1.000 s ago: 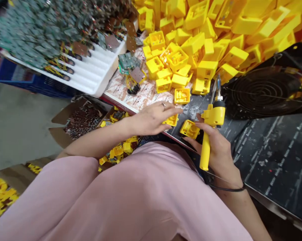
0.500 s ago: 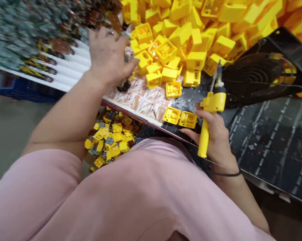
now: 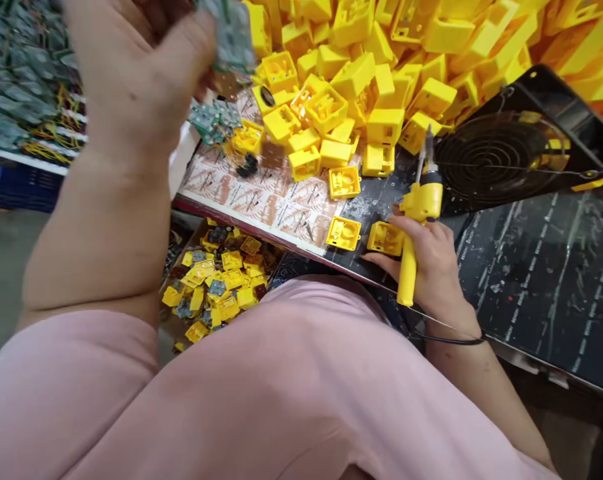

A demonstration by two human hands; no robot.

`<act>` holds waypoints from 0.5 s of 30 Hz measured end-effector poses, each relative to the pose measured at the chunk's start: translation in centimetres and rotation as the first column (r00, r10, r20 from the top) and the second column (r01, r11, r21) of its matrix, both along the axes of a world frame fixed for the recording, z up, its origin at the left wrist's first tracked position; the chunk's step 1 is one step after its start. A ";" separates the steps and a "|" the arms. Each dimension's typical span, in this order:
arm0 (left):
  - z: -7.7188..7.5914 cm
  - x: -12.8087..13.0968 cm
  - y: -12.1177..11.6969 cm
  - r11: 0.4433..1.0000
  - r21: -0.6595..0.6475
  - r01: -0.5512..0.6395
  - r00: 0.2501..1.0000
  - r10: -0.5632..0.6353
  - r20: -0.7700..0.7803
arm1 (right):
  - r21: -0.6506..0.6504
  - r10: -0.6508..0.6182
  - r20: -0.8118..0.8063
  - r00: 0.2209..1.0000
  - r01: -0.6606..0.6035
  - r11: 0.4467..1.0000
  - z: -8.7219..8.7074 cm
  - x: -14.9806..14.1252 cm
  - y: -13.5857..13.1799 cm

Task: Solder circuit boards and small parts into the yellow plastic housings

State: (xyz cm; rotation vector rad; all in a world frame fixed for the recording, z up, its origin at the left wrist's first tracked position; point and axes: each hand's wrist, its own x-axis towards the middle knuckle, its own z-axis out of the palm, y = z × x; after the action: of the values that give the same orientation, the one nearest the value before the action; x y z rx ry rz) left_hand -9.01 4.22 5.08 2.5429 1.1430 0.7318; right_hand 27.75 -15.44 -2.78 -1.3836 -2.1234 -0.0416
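My left hand (image 3: 136, 73) is raised close to the camera at the upper left, fingers closed on a small green circuit board (image 3: 230, 37) that is blurred by motion. My right hand (image 3: 429, 263) rests at the table's near edge, wrapped round a yellow soldering iron (image 3: 415, 227) whose tip points up and away. Its fingers touch a small yellow plastic housing (image 3: 385, 239). A second yellow housing (image 3: 343, 233) lies just to its left, and a third (image 3: 345, 182) sits a little farther back.
A big heap of yellow housings (image 3: 381, 60) fills the back. A black fan (image 3: 496, 163) sits at the right on a dark scratched mat (image 3: 546, 267). More circuit boards (image 3: 212, 120) lie on patterned paper. A box of assembled yellow parts (image 3: 216, 280) stands below the table edge.
My left hand left the housings at the table edge, reached back to the circuit boards and has come up toward the camera holding one. The right hand has kept still with the soldering iron.
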 end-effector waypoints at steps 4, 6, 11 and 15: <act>-1.6 3.5 -5.6 1.000 0.010 -0.012 1.000 0.012 -0.004 | 0.038 0.113 -0.059 0.992 -0.111 0.993 0.5 -1.6 0.5; -2.8 4.2 -8.0 1.000 0.003 0.000 1.000 0.000 -0.009 | 0.022 0.193 -0.033 0.981 -0.192 0.981 0.6 -2.9 1.2; -6.5 2.3 -10.6 0.998 0.006 0.065 0.998 -0.065 -0.007 | 0.036 0.256 -0.001 0.967 -0.256 0.966 0.6 -4.3 2.0; -7.8 0.6 -11.3 0.955 0.170 0.245 0.970 -0.241 -0.044 | 0.002 0.260 -0.037 0.965 -0.261 0.965 0.8 -3.4 1.3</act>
State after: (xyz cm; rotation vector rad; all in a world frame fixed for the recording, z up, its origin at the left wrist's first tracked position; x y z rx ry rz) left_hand -8.44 -7.12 -2.68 2.7771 0.7807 0.7705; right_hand 24.33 -14.18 -1.99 -1.0869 -2.2570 0.0907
